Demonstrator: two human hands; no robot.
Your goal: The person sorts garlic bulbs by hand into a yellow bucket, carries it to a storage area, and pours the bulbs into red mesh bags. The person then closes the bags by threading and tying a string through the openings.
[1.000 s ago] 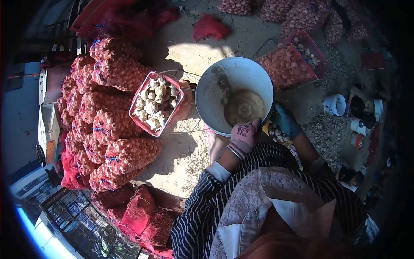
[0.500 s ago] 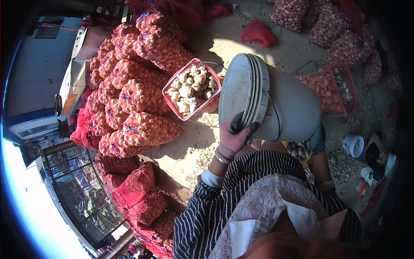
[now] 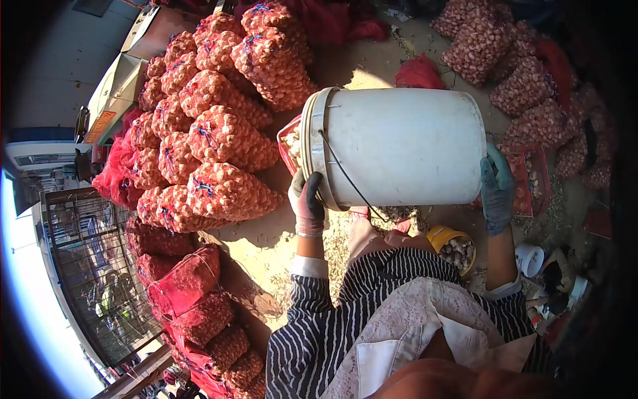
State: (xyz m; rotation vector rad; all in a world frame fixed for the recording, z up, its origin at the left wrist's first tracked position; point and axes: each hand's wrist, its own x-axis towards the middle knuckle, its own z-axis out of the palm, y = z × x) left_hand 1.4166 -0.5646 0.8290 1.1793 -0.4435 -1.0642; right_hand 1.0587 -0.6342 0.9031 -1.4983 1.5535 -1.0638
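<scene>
A white bucket (image 3: 405, 146) lies on its side between my hands, its rim facing left and a thin wire handle hanging down. My left hand (image 3: 308, 203), in a pink and dark glove, grips the ribbed rim from below. Against the base at the other end, my right hand (image 3: 497, 193) in a teal glove presses with fingers extended, holding the bucket from that side. Just past the mouth shows part of a red crate (image 3: 284, 151) with garlic bulbs (image 3: 292, 143) in it; the bucket hides most of it. The bucket's inside is out of sight.
Red mesh bags of garlic (image 3: 226, 133) are stacked at left, with more bags (image 3: 531, 86) at upper right. A yellow bucket (image 3: 444, 238) holding garlic stands by my legs. Another red crate (image 3: 537, 179) and a small white bucket (image 3: 530, 259) are at right.
The bucket has swung level, its mouth moving left over the crate and its base lifting. My right hand, partly hidden before, now shows on the base. My left hand has shifted left.
</scene>
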